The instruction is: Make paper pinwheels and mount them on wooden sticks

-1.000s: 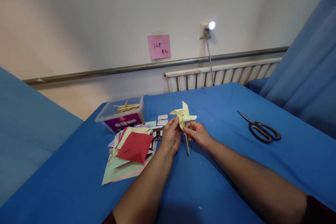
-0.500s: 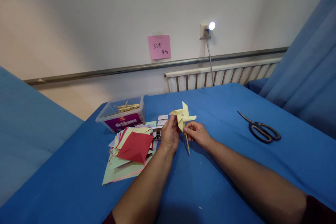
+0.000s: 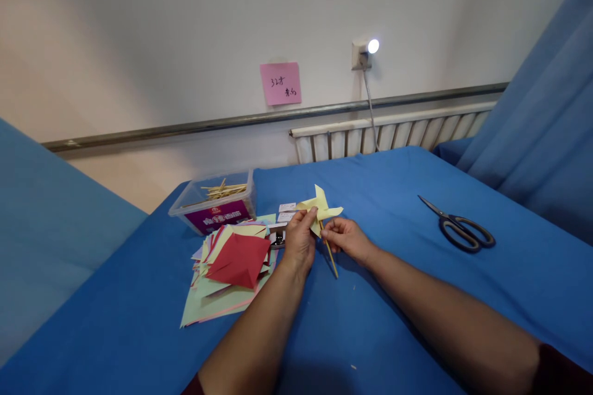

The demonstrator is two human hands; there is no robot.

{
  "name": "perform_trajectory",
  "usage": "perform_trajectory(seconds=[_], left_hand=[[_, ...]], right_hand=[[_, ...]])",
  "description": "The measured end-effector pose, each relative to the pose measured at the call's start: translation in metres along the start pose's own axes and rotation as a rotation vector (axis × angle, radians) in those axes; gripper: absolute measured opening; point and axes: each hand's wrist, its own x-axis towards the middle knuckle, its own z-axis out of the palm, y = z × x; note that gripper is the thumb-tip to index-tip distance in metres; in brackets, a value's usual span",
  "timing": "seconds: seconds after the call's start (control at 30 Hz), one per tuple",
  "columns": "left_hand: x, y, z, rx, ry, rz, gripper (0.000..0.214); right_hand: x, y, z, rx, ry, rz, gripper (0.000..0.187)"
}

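Observation:
A pale yellow paper pinwheel (image 3: 328, 212) on a thin wooden stick (image 3: 330, 257) is held between my two hands above the blue cloth. My left hand (image 3: 301, 237) grips the pinwheel, its thumb pressed over the middle and hiding the pin there. With fingertips pinched, my right hand (image 3: 345, 236) holds the stick just below the paper blades. The stick's lower end slants down to the right. Close to my left hand lies a small open box (image 3: 278, 236) with dark shiny pieces in it, partly hidden by the hand.
Left of my arms lies a pile of cut coloured paper, a red sheet (image 3: 238, 259) on top. Behind it stands a clear plastic tub (image 3: 185, 205) of wooden sticks. Black-handled scissors (image 3: 456, 225) lie at right. A radiator (image 3: 393, 133) runs along the wall behind the table.
My left thumb has moved up over the pinwheel's centre, covering the pin that showed before. The pinwheel has tilted slightly left, and the stick's lower end has shifted a little right.

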Motion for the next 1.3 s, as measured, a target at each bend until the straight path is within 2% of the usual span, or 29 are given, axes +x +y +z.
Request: perform_trajectory(seconds=[0.3,0.57,1.13,1.2,1.3], left_hand=[[0.003,0.001,-0.001,-0.008,0.07,0.071,0.027],[0.001,0.001,-0.003,0.022,0.017,0.001,0.026],[0.006,-0.004,-0.012,0.091,0.099,0.109,0.023],[0.007,-0.005,-0.013,0.106,0.093,0.11,0.022],[0.007,-0.005,-0.013,0.099,0.101,0.119,0.023]], right_hand=[[-0.001,0.004,-0.001,-0.098,-0.145,0.08,0.038],[0.001,0.007,-0.001,-0.135,-0.105,0.115,0.035],[-0.002,0.008,0.006,-0.144,-0.141,0.098,0.033],[-0.003,0.007,0.005,-0.176,-0.16,0.113,0.034],[-0.007,0.004,0.004,-0.24,-0.254,0.177,0.034]])
